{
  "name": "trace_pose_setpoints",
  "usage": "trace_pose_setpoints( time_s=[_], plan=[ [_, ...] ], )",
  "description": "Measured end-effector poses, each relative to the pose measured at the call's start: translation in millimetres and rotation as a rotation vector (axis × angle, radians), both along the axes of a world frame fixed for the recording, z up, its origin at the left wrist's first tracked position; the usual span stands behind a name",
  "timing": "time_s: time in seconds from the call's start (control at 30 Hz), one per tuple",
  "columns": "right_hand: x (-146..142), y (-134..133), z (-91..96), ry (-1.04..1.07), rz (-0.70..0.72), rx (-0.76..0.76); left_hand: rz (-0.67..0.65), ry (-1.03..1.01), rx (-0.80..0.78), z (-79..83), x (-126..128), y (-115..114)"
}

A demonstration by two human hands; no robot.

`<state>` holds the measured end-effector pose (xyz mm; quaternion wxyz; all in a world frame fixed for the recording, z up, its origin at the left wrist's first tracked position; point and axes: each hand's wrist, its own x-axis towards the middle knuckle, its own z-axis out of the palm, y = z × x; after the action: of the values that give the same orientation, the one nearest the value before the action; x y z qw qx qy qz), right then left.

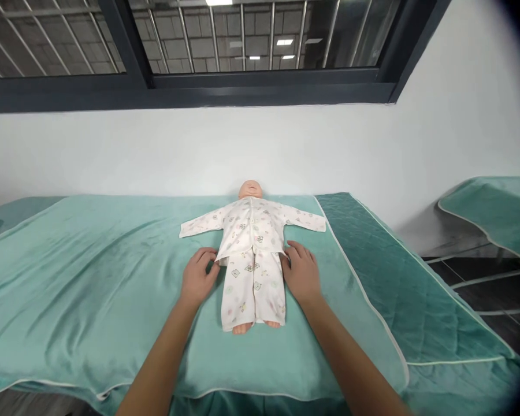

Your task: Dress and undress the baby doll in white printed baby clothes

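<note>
The baby doll (251,254) lies on its back, arms spread, between the two hands and touching both. As far as the view shows, it is fully dressed: the printed top (252,228) is closed down the front and the matching trousers (253,292) sit up at the waist, with their legs straight. Only the bare feet (241,328) stick out of the cuffs, nearer the person than either grip. I judge the dressing largely finished, with little left beyond smoothing the cloth.

The left hand (198,277) rests palm down on the teal blanket (91,277), which spreads far out to its left over the surface. Its forearm comes straight in from below. Its fingers curl in at the hem of the top, with the thumb toward the trouser waist. I cannot tell whether this grip pinches the cloth or merely touches it.

The right hand (302,273) lies at the doll's other hip, level with the left hand. Its grip is apart and holds nothing, and the fingers lie flat, their tips against the edge of the top. A darker quilted cover (385,271) lies well apart to its right.
</note>
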<state>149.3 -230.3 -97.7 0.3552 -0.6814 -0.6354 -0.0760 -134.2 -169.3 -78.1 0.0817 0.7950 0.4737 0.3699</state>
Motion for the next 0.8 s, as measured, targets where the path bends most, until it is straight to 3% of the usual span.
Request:
trace_pose_setpoints(
  time_s=[0.1, 0.33, 0.57, 0.8],
  plan=[
    [2, -6, -0.7, 0.089, -0.034, 0.025, -0.049, -0.017, -0.038, -0.5, 0, 1],
    [3, -8, -3.4, 0.123, -0.101, -0.126, -0.141, -0.126, -0.228, 0.3, -1, 5],
    [0, -18, 0.5, 0.36, 0.19, 0.066, -0.081, -0.269, -0.277, -3.2, -2, 11],
    [-30, -73, 8.9, 0.497, 0.476, -0.065, -0.01, -0.07, -0.228, -3.0, 0, 0]
  ],
)
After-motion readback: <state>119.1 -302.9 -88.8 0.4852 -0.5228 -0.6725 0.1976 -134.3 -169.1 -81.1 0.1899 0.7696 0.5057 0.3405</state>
